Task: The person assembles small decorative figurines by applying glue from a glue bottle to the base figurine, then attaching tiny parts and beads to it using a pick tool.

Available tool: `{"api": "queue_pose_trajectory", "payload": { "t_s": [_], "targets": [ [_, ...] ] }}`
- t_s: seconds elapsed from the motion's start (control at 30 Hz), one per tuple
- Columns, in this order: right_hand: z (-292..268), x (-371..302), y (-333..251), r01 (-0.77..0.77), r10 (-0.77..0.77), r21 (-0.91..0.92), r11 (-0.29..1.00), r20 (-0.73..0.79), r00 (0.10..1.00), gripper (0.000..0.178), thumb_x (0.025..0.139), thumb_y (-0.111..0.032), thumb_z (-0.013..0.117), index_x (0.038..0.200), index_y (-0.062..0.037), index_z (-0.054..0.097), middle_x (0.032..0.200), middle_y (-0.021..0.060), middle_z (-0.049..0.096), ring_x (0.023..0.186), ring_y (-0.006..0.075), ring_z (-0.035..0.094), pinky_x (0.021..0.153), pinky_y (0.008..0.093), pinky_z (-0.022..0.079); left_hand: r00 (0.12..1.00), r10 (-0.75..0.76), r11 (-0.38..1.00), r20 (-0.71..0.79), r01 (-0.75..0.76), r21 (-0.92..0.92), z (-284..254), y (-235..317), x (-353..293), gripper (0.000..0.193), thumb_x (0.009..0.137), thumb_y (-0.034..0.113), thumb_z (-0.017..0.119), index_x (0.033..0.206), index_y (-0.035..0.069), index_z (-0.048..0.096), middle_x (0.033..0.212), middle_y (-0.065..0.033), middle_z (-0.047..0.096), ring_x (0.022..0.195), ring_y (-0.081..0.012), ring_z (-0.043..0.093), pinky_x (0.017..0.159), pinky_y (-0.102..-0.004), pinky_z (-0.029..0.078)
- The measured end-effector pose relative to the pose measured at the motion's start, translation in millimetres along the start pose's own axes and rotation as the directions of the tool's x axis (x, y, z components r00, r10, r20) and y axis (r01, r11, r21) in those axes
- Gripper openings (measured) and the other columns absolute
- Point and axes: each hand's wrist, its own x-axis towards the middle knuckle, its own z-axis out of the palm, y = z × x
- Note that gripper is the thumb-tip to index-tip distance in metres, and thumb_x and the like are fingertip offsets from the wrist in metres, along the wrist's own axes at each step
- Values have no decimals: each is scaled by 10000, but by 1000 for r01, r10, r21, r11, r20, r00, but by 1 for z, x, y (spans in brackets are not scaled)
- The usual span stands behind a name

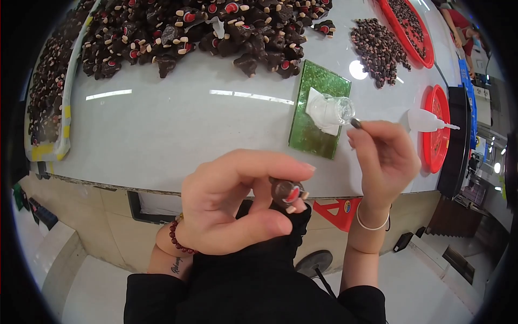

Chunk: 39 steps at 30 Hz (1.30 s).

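Note:
Between the fingers of my left hand (224, 200), closed, is a small dark brown figurine (284, 192) with a red patch and pale beige ends. My right hand (389, 156) pinches a tiny dark piece (355, 123) between thumb and forefinger. That piece is at the rim of a small clear container (341, 110), and I cannot tell whether it touches. The container lies tilted on its side, or nearly so, on white paper (314, 101). Under the paper is a green slab (315, 141) on the white table (178, 135).
Many similar brown figurines (243, 32) are heaped at the back. A tray of dark pieces (48, 92) stands far left. Loose small pieces (377, 51) lie back right, near a red tray (426, 51). A translucent nozzle bottle (425, 120) rests by another red tray (443, 148). A person (458, 32) is beyond.

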Motion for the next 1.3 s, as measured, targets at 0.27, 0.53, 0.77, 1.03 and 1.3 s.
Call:
{"api": "queue_pose_trajectory", "payload": {
  "t_s": [0.27, 0.53, 0.77, 1.03, 1.3],
  "targets": [
    [-2, -20, -38, 625, -633, 107, 773, 82, 770, 213, 648, 1, 686, 846, -24, 612, 824, 86, 633, 691, 182, 604, 619, 259, 518, 964, -140, 980, 225, 103, 172, 0, 3, 1, 487, 683, 18, 774, 1097, -104, 550, 894, -122, 620, 757, -146, 627, 658, -247, 516],
    [-10, -30, -51, 604, -568, -99, 791, 248, 785, 225, 651, 3, 684, 855, -56, 611, 857, 47, 627, 737, 165, 605, 669, 253, 529, 958, -25, 957, 284, -59, 284, 8, 2, 6, 483, 628, 112, 834, 1039, -44, 632, 687, -21, 613, 447, 1, 367, 394, -186, 206],
    [-11, -36, -53, 578, -526, -159, 800, 278, 804, 215, 656, -1, 694, 846, -54, 607, 843, 37, 619, 738, 161, 604, 673, 261, 534, 953, 106, 862, 284, -230, 452, 16, -2, 9, 336, 672, 173, 797, 940, 10, 676, 666, -49, 625, 449, -71, 454, 402, -196, 312],
    [-9, -38, -54, 571, -514, -176, 802, 287, 809, 201, 666, -7, 698, 843, -34, 608, 827, 54, 627, 723, 173, 610, 650, 271, 538, 942, 220, 825, 254, -319, 468, 18, -6, 4, 208, 714, 117, 758, 877, 16, 677, 702, -93, 638, 568, -151, 598, 486, -215, 460],
    [-4, -33, -56, 591, -543, -127, 797, 278, 792, 184, 657, -5, 675, 822, -48, 605, 818, 54, 629, 705, 172, 605, 608, 278, 523, 940, 210, 775, 270, -328, 540, 9, 12, 5, 195, 689, 121, 773, 836, 29, 684, 698, -77, 641, 572, -155, 607, 498, -239, 478]
  ]
}}
